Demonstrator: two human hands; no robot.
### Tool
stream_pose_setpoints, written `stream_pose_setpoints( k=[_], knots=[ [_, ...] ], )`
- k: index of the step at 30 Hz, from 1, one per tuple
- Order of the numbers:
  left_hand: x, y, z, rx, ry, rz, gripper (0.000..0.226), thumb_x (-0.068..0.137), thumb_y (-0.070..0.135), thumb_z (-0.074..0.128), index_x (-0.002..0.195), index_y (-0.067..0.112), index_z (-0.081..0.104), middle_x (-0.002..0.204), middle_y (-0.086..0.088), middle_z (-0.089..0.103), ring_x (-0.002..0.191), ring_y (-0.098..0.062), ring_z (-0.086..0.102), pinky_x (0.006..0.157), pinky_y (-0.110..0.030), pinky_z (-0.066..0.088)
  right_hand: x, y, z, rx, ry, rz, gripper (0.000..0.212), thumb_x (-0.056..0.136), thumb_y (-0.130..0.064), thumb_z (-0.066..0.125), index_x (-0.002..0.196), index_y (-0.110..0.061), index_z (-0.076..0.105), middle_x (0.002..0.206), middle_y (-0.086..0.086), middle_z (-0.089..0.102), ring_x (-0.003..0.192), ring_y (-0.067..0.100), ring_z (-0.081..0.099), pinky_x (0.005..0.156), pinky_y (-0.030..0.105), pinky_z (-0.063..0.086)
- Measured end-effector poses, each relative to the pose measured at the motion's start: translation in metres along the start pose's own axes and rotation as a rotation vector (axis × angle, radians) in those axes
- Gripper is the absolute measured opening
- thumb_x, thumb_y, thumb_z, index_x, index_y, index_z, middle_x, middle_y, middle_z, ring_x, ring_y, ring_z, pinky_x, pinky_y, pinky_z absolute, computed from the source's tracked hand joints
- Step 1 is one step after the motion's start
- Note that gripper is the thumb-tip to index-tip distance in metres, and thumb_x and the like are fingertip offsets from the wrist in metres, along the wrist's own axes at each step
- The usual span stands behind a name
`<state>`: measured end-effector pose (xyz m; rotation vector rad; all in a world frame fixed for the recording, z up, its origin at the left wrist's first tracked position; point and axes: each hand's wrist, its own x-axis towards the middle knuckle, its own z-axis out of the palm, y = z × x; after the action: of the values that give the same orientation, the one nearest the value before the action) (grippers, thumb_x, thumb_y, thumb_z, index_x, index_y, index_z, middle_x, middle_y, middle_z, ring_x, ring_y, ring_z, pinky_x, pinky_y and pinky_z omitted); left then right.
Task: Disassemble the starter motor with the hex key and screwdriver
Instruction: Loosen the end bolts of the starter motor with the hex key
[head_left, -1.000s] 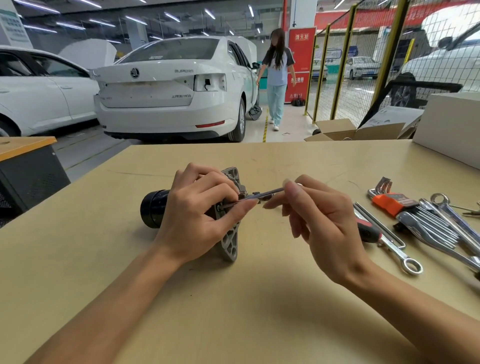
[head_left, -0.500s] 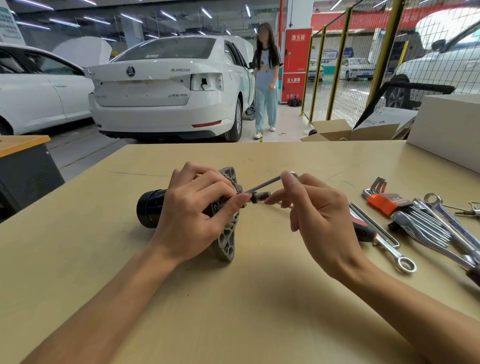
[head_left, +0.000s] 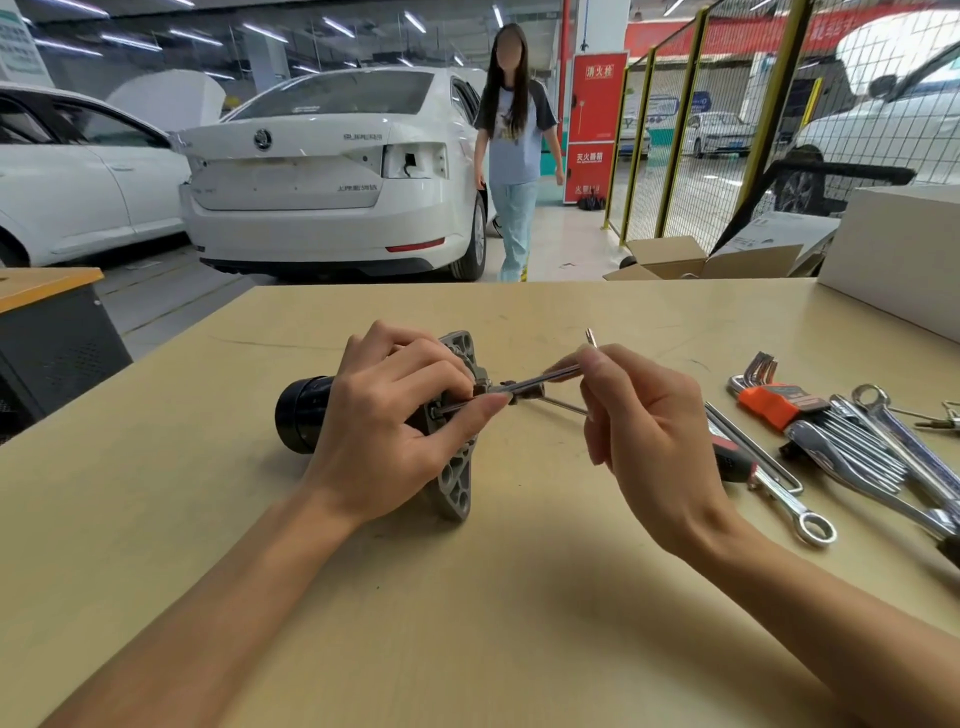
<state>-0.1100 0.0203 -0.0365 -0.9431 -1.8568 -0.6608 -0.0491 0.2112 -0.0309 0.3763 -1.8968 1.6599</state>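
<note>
Since the earlier frame: hex key (head_left: 540, 383) tilted steeper, its free end raised to the right of the starter motor (head_left: 452, 415); bystander behind the motor walked closer to the table (head_left: 519, 623).

Item 1, starter motor. Lying on its side on the table, black cylindrical end to the left, grey perforated mounting flange to the right and standing on edge.

Item 2, left hand (head_left: 395, 431). Fingers curled over the motor body just left of the flange, holding it down; thumb extended along the key shaft near the bolt.

Item 3, right hand (head_left: 644, 431). To the right of the motor, fingertips pinching the hex key near its bend; remaining fingers loosely bent, holding nothing else.

Item 4, hex key. Tip seated at a bolt on the flange face, beside the left thumb. A second thin rod shows just below it; whether it is part of the key cannot be told.

Item 5, spare tools, well right of the motor: screwdriver (head_left: 727, 457) with red and black handle, partly hidden behind the right hand; orange-holdered hex key set (head_left: 779, 400); combination spanners (head_left: 789, 509).

Risk, as judged: the key sits at an angle to the bolt axis, so it may cam out and round the socket. A light fingertip pinch could slip under torque. The motor, resting on a round body, may roll if the left hand eases.
</note>
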Motion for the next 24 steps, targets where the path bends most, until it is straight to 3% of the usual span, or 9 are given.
stream_pose_setpoints(
  k=[3, 6, 9, 12, 16, 21, 24],
  knots=[
    [-0.0003, -0.0005, -0.0001, -0.004, 0.003, 0.000, 0.035, 0.087, 0.037, 0.070, 0.071, 0.006, 0.074, 0.081, 0.002, 0.072, 0.088, -0.026, 0.061, 0.075, -0.051, 0.045, -0.0010, 0.0004, 0.0015, -0.086, -0.003, -0.071, 0.030, 0.098, -0.034, 0.045, 0.090, -0.019, 0.069, 0.056, 0.008, 0.038, 0.052, 0.035, 0.041, 0.050, 0.051, 0.036],
    [-0.0001, 0.0001, -0.0005, -0.018, -0.005, 0.001, 0.033, 0.089, 0.036, 0.067, 0.075, 0.007, 0.077, 0.082, 0.002, 0.073, 0.088, -0.026, 0.060, 0.074, -0.051, 0.045, -0.0022, 0.0014, 0.0033, -0.122, -0.014, -0.112, 0.028, 0.100, -0.032, 0.043, 0.100, -0.018, 0.067, 0.060, -0.006, 0.048, 0.053, 0.012, 0.047, 0.055, 0.032, 0.039],
    [0.0003, 0.0000, -0.0015, -0.022, -0.006, 0.001, 0.032, 0.089, 0.034, 0.068, 0.075, 0.007, 0.077, 0.082, 0.002, 0.073, 0.088, -0.027, 0.061, 0.074, -0.052, 0.045, -0.0030, 0.0005, 0.0037, -0.079, -0.039, -0.131, 0.017, 0.100, -0.026, 0.048, 0.106, -0.021, 0.064, 0.073, -0.020, 0.056, 0.056, 0.005, 0.052, 0.057, 0.017, 0.039],
    [0.0003, -0.0006, -0.0017, -0.005, -0.012, 0.010, 0.033, 0.088, 0.035, 0.069, 0.075, 0.006, 0.076, 0.082, 0.001, 0.073, 0.088, -0.028, 0.061, 0.074, -0.052, 0.046, -0.0049, -0.0034, 0.0019, -0.003, -0.101, -0.173, 0.010, 0.098, -0.030, 0.057, 0.093, -0.024, 0.063, 0.069, -0.014, 0.052, 0.051, 0.006, 0.045, 0.048, 0.023, 0.035],
    [0.0011, -0.0007, -0.0015, -0.013, -0.013, -0.002, 0.034, 0.088, 0.036, 0.069, 0.073, 0.006, 0.075, 0.081, 0.001, 0.073, 0.088, -0.028, 0.061, 0.075, -0.052, 0.045, -0.0025, -0.0044, 0.0005, 0.006, -0.062, -0.191, 0.034, 0.098, -0.034, 0.048, 0.072, -0.023, 0.067, 0.071, -0.003, 0.057, 0.052, 0.012, 0.050, 0.053, 0.019, 0.038],
    [0.0017, 0.0007, -0.0020, -0.030, -0.014, 0.004, 0.032, 0.089, 0.035, 0.067, 0.077, 0.007, 0.077, 0.082, 0.000, 0.073, 0.088, -0.029, 0.061, 0.074, -0.054, 0.045, -0.0010, -0.0045, -0.0005, 0.047, -0.065, -0.163, 0.035, 0.099, -0.033, 0.047, 0.074, -0.022, 0.070, 0.081, 0.004, 0.063, 0.055, 0.022, 0.055, 0.054, 0.020, 0.040],
    [0.0028, 0.0018, -0.0020, -0.001, -0.009, 0.002, 0.031, 0.089, 0.034, 0.066, 0.077, 0.008, 0.077, 0.083, 0.002, 0.073, 0.090, -0.026, 0.060, 0.075, -0.052, 0.043, -0.0006, -0.0062, -0.0005, 0.037, -0.064, -0.144, 0.035, 0.097, -0.035, 0.050, 0.073, -0.022, 0.072, 0.078, -0.001, 0.063, 0.058, 0.016, 0.055, 0.054, 0.020, 0.041]
  ],
)
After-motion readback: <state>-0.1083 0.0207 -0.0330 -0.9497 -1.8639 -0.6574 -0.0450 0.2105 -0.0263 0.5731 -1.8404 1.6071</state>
